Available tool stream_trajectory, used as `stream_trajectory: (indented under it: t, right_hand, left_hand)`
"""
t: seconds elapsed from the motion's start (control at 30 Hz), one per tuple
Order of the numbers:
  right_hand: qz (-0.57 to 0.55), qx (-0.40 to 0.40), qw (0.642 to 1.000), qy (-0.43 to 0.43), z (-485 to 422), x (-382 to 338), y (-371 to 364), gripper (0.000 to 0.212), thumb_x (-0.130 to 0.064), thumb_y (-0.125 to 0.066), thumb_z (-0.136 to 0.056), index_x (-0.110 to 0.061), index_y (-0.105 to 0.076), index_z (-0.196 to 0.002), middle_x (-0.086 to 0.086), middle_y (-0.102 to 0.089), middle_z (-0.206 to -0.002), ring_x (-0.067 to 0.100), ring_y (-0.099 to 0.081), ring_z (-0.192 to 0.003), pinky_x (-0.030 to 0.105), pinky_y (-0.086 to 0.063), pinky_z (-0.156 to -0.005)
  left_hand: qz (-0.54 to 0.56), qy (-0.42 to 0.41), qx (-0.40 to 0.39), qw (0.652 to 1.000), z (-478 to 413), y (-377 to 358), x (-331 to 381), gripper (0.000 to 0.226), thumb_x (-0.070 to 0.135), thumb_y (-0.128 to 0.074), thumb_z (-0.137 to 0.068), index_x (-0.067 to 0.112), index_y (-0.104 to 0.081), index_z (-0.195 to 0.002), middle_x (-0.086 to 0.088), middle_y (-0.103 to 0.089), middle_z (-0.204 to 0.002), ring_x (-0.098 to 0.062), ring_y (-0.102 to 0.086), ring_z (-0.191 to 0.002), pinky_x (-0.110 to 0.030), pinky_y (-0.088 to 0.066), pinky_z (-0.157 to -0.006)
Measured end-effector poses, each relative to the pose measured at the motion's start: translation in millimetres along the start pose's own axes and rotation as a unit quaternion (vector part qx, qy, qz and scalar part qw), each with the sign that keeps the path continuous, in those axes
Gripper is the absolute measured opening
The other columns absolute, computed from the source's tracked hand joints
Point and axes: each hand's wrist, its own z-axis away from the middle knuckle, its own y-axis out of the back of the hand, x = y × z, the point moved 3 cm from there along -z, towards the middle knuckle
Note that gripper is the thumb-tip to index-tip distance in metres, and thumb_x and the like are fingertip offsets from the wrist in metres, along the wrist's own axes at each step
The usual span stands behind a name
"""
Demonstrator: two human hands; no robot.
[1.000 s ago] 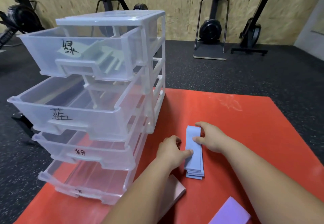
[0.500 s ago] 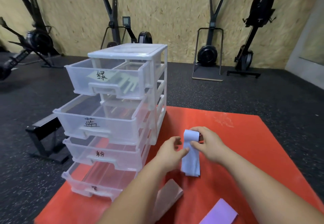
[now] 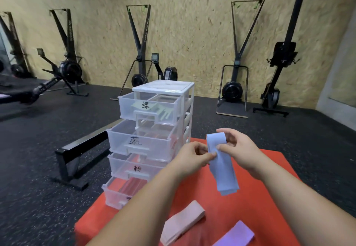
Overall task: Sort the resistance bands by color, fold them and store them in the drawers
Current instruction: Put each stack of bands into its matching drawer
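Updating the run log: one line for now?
left hand, right hand hold blue band | pink band, purple band on mat | drawers open

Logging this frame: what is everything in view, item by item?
clear plastic four-drawer unit with white top: one, all drawers pulled out, far left of the platform
pale green folded bands: count unclear, top drawer
light blue folded resistance bands: one layered bundle, held above the platform
pink folded bands: one stack, near side of the platform
purple folded band: one visible, bottom edge of view
red platform: one, under all of these
black metal bench: one, floor left of the drawers
black upright exercise machines: several, along the chipboard wall
left hand: pinches the blue bundle
right hand: grips its upper part
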Motion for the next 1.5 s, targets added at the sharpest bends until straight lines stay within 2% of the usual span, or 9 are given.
stream_trajectory:
  t: [0.13, 0.4, 0.6, 0.8, 0.9, 1.07, 1.17, 1.3, 1.5]
  right_hand:
    - [-0.056, -0.013, 0.998, 0.011, 15, -33, -16, 0.04, -0.001, -0.067, -0.094, -0.022, -0.066, -0.128, -0.001, -0.078, -0.117, 0.021, -0.072, -0.113, 0.038, -0.057, -0.097]
    - [-0.068, -0.093, 0.993, -0.009, 21, -67, -72, 0.025, -0.029, -0.065, -0.102, -0.022, -0.07, -0.125, 0.002, -0.077, -0.119, 0.024, -0.072, -0.114, 0.051, -0.053, -0.104]
    - [-0.059, -0.098, 0.993, 0.016, 5, -89, -122, 0.021, -0.019, -0.067, -0.099, -0.02, -0.073, -0.119, 0.003, -0.078, -0.113, 0.027, -0.073, -0.11, 0.047, -0.054, -0.099]
    - [0.025, -0.103, 0.994, 0.025, -36, -112, -161, 0.02, -0.026, -0.072, -0.092, -0.028, -0.076, -0.111, -0.008, -0.079, -0.102, 0.018, -0.075, -0.094, 0.039, -0.058, -0.083]
    - [0.09, -0.12, 0.988, 0.019, -69, -121, -170, 0.018, -0.026, -0.074, -0.089, -0.03, -0.078, -0.106, -0.007, -0.079, -0.096, 0.012, -0.072, -0.081, 0.023, -0.054, -0.065]
    - [0.18, -0.18, 0.967, -0.02, -121, -114, -185, 0.018, -0.039, -0.077, -0.078, -0.027, -0.081, -0.091, -0.001, -0.071, -0.081, 0.017, -0.06, -0.071, 0.032, -0.044, -0.068]
    - [0.227, -0.232, 0.946, -0.023, -141, -104, -191, 0.026, -0.046, -0.076, -0.077, -0.024, -0.08, -0.091, -0.003, -0.062, -0.078, 0.016, -0.051, -0.069, 0.034, -0.036, -0.069]
    - [0.251, -0.259, 0.932, -0.012, -156, -99, -192, 0.032, -0.046, -0.078, -0.077, -0.031, -0.081, -0.105, 0.002, -0.08, -0.102, 0.023, -0.074, -0.091, 0.042, -0.057, -0.084]
    - [0.347, -0.236, 0.908, 0.012, -183, -90, -190, 0.02, -0.045, -0.079, -0.078, -0.041, -0.081, -0.097, -0.007, -0.079, -0.097, 0.021, -0.073, -0.098, 0.043, -0.059, -0.091]
  left_hand:
    - [0.032, -0.007, 0.041, 0.999, 26, 18, 25, 0.013, 0.017, -0.078, -0.094, 0.012, -0.066, -0.095, 0.004, -0.064, -0.074, -0.011, -0.061, -0.066, -0.016, -0.048, -0.056]
    - [0.136, -0.016, 0.155, 0.978, 65, 79, 43, 0.022, 0.024, -0.08, -0.088, 0.005, -0.072, -0.097, -0.007, -0.074, -0.083, -0.015, -0.067, -0.073, -0.039, -0.06, -0.079]
    - [0.172, -0.027, 0.204, 0.963, 80, 131, 32, 0.028, 0.024, -0.08, -0.093, -0.002, -0.072, -0.097, -0.001, -0.067, -0.071, -0.016, -0.064, -0.07, -0.043, -0.063, -0.084]
    - [0.167, 0.008, 0.212, 0.963, 86, 177, 10, 0.039, 0.05, -0.074, -0.096, 0.013, -0.076, -0.111, -0.007, -0.08, -0.105, -0.02, -0.078, -0.091, -0.038, -0.063, -0.091]
    - [0.076, 0.022, 0.268, 0.96, 83, 201, -17, 0.047, 0.064, -0.074, -0.088, 0.022, -0.075, -0.11, 0.0, -0.079, -0.102, -0.011, -0.076, -0.089, -0.039, -0.062, -0.092]
    - [-0.123, 0.051, 0.306, 0.943, 74, 216, -55, 0.055, 0.063, -0.08, -0.081, 0.029, -0.06, -0.12, 0.011, -0.065, -0.106, -0.006, -0.064, -0.096, -0.026, -0.049, -0.083]
    - [-0.187, 0.048, 0.303, 0.933, 64, 214, -75, 0.06, 0.064, -0.08, -0.079, 0.03, -0.053, -0.12, 0.008, -0.054, -0.115, -0.012, -0.058, -0.107, -0.031, -0.05, -0.092]
    - [-0.229, 0.021, 0.316, 0.92, 54, 208, -89, 0.066, 0.07, -0.077, -0.078, 0.027, -0.051, -0.122, 0.01, -0.049, -0.117, -0.016, -0.05, -0.113, -0.039, -0.048, -0.1]
    - [-0.235, -0.012, 0.358, 0.904, 49, 201, -98, 0.065, 0.072, -0.074, -0.079, 0.027, -0.048, -0.118, 0.011, -0.047, -0.114, -0.018, -0.048, -0.111, -0.042, -0.046, -0.098]
